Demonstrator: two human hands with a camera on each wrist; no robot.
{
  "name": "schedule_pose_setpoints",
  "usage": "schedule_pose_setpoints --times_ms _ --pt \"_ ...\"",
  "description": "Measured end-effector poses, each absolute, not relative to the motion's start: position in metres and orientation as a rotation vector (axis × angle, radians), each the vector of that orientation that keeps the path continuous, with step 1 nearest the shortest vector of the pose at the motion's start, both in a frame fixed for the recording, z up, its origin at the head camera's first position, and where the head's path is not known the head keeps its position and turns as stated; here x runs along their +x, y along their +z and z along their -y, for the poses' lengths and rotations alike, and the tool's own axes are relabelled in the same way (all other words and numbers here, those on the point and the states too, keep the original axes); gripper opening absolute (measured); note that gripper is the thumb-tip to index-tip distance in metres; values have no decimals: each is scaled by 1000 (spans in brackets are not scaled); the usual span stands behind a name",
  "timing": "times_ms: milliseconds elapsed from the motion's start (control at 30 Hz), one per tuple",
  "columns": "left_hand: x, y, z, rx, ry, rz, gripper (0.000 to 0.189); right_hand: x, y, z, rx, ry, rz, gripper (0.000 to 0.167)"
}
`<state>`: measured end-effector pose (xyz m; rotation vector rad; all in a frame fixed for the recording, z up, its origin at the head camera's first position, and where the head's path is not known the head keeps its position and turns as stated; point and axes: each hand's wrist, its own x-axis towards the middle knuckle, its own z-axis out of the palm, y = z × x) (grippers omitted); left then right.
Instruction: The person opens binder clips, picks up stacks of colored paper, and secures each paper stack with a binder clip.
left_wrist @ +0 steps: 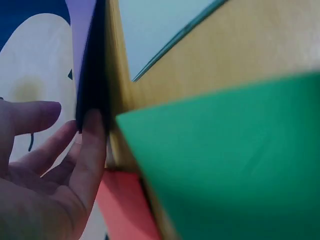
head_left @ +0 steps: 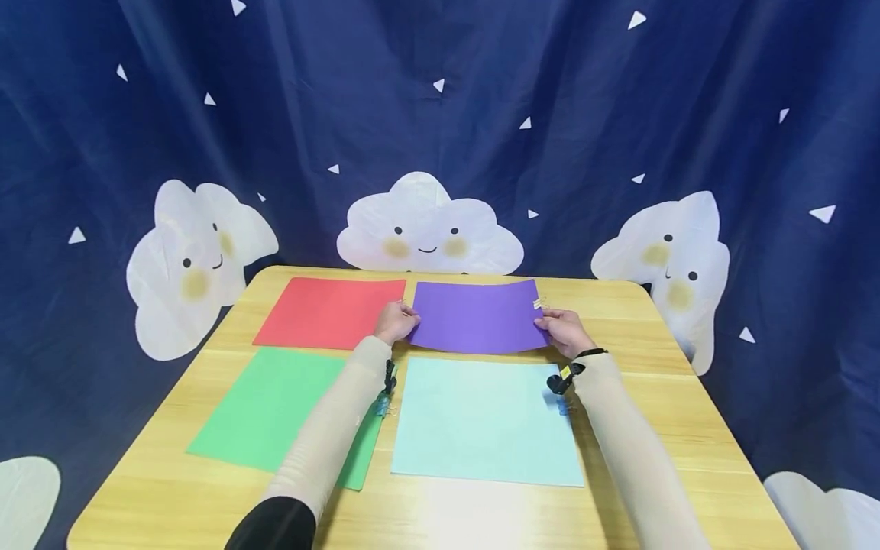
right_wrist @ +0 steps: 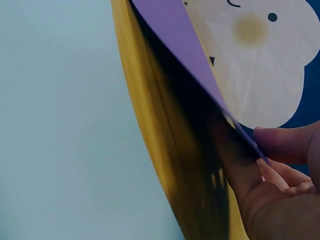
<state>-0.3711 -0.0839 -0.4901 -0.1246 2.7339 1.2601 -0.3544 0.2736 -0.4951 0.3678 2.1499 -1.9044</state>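
Observation:
Purple paper [head_left: 474,317], bowed and with its near edge raised, spans between my two hands at the back of the table. My right hand [head_left: 565,330] pinches its right edge, thumb [right_wrist: 280,142] above and a finger [right_wrist: 237,170] beneath, just below a small pale binder clip [head_left: 538,304]. At the left edge is my left hand [head_left: 396,322]. In the left wrist view its fingers [left_wrist: 90,155] reach under the paper's corner, while the thumb [left_wrist: 42,116] stands a little apart from it.
Red paper [head_left: 330,309] lies left of the purple one. Nearer are green paper [head_left: 275,405], partly under my left forearm, and light blue paper [head_left: 484,424], each with a blue clip at its right edge. A wooden table [head_left: 660,428] bears them; a dark blue cloud-patterned curtain [head_left: 440,46] hangs behind.

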Motion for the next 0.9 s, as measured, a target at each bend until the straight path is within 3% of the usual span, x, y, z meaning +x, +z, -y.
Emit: schedule_pose_setpoints --times_ms 367,900 --pt "-362 -471 86 11 1075 -2687 47 -354 -498 -280 388 -1784 -2222 54" --pt "-362 -476 98 215 1104 -2675 50 -333 -461 -280 109 -1451 -2355 68"
